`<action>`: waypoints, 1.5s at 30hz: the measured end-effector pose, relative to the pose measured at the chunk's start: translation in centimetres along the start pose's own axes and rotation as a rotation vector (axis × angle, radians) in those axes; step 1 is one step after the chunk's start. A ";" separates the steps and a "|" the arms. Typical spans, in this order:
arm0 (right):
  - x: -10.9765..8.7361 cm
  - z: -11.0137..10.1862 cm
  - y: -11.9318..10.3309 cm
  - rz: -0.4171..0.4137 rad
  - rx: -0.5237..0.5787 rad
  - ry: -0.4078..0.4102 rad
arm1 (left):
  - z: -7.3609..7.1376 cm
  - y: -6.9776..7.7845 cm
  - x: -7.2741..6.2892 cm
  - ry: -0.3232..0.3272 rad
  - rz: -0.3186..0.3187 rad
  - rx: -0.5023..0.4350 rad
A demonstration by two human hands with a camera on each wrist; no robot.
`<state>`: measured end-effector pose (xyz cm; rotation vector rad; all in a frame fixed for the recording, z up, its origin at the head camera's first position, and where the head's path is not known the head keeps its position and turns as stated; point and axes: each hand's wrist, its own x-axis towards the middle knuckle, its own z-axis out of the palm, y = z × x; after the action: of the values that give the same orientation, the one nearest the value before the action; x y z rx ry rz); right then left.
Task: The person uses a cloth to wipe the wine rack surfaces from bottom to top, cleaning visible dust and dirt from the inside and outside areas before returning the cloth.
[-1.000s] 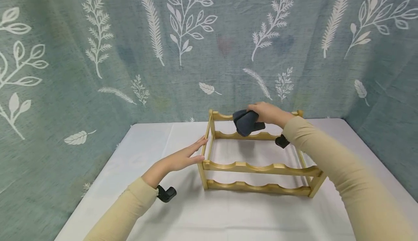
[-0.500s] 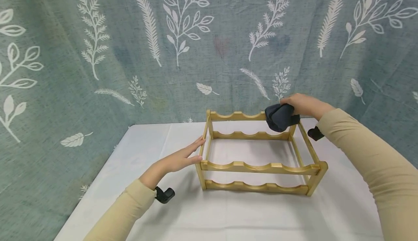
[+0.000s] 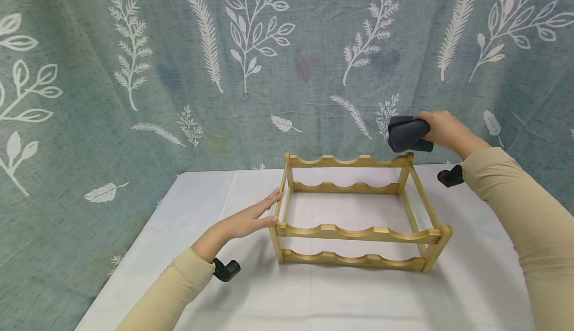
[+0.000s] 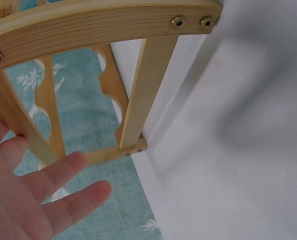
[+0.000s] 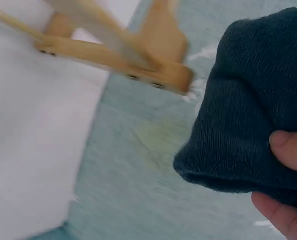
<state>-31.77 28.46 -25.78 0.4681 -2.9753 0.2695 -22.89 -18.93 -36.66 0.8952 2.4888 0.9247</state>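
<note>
A two-tier wooden bottle rack (image 3: 358, 232) with scalloped rails stands on the white table. My left hand (image 3: 244, 221) rests against the rack's left side with its fingers extended. In the left wrist view the fingers of that hand (image 4: 38, 190) are spread, some of them touching a wooden side bar (image 4: 18, 117). Above the rack's back right corner, my right hand (image 3: 448, 129) holds a folded dark blue cloth (image 3: 407, 134) in the air. Up close in the right wrist view, thumb and fingers pinch the fuzzy cloth (image 5: 243, 115) at its edge, with the rack's end (image 5: 158, 75) beyond it.
The white-covered table (image 3: 251, 296) ends at its back edge against a grey-green curtain (image 3: 269, 72) with white leaf prints. The curtain also hangs along the left and right sides. A black wrist camera (image 3: 226, 269) sits below the left wrist, another (image 3: 450, 176) below the right.
My right hand has carried the cloth rightward along the rack's back top rail, then lifted it up off the back right corner. The left hand has stayed at the rack's left side.
</note>
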 end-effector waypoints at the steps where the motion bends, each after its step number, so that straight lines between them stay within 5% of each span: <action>1: -0.2 0.5 0.2 0.012 0.028 -0.006 | 0.0 0.0 0.0 0.001 0.005 0.000; 8: -1.2 3.4 0.6 0.020 0.136 -0.044 | 0.3 -0.5 0.0 0.023 0.034 -0.003; 19: -1.5 4.3 1.9 0.063 0.253 -0.118 | 0.2 -0.8 0.5 -0.003 0.027 -0.072; 28: -1.6 3.8 1.6 -0.021 0.148 -0.128 | -1.7 -2.4 1.5 -0.006 0.023 -0.113; 37: -2.5 3.0 1.0 -0.068 0.127 -0.187 | -3.9 -4.3 1.3 0.132 0.014 -0.113; 40: -3.4 3.0 0.5 -0.069 0.150 -0.190 | -4.4 -4.6 1.2 0.245 0.005 -0.071; 45: -5.1 3.1 -1.3 -0.083 0.165 -0.225 | -5.6 -6.6 2.4 0.431 -0.176 0.072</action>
<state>-26.82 28.19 -29.33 0.6805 -3.1549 0.4865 -30.36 -23.83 -37.21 0.5245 2.9206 1.0649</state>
